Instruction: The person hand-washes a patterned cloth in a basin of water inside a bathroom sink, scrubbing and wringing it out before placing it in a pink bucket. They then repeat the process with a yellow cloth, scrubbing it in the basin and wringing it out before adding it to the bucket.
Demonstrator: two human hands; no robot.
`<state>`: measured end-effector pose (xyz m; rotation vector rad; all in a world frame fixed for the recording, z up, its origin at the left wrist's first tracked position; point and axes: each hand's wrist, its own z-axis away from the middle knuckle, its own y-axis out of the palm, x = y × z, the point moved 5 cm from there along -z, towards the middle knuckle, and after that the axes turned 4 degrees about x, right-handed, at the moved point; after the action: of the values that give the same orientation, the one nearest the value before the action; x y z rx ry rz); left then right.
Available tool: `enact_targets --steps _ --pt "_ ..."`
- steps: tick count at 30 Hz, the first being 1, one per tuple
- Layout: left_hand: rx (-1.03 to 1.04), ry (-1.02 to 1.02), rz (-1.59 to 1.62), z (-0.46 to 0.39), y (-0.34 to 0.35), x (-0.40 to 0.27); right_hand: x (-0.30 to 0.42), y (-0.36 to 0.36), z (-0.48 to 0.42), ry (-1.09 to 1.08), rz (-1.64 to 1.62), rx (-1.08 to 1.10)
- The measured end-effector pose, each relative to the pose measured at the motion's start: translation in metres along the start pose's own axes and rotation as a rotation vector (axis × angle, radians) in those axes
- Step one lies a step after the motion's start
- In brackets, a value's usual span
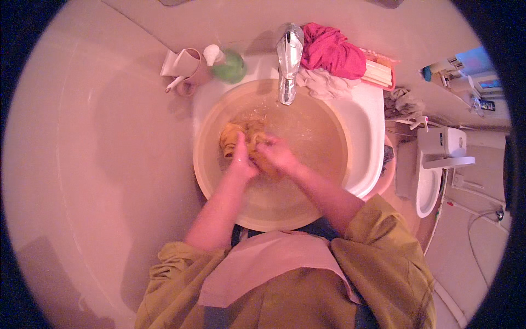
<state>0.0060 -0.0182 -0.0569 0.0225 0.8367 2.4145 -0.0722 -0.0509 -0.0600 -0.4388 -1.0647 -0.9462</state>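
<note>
A round plastic basin (201,164) of cloudy water sits in the white sink. In its left half a wet yellow cloth (230,140) is partly under the water. My left hand (243,160) is on the cloth with the thumb pointing up; its other fingers are hidden by cloth and water. Close beside it, my right hand (279,154) is blurred, its curled fingers gripping a bunched part of the same cloth. Above the far rim stands a chrome faucet (287,61), its spout over the water.
A pump bottle with green liquid (230,66) and a cup (189,66) holding tubes stand at the back left. Right of the faucet lie a red cloth (333,51), a pale cloth (324,82) and a red tray (392,80). The sink edge (370,164) shows at right, a toilet (427,189) beyond.
</note>
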Motion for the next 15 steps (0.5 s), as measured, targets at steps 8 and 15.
enact_targets --steps 8,15 --pt "0.711 -0.006 0.034 -0.009 0.008 -0.004 0.1 0.029 0.057 -0.215 0.655 -0.47" --pt "0.096 0.255 -0.214 0.004 0.017 -0.014 0.062 0.013 0.046 -0.237 0.41 -0.515"
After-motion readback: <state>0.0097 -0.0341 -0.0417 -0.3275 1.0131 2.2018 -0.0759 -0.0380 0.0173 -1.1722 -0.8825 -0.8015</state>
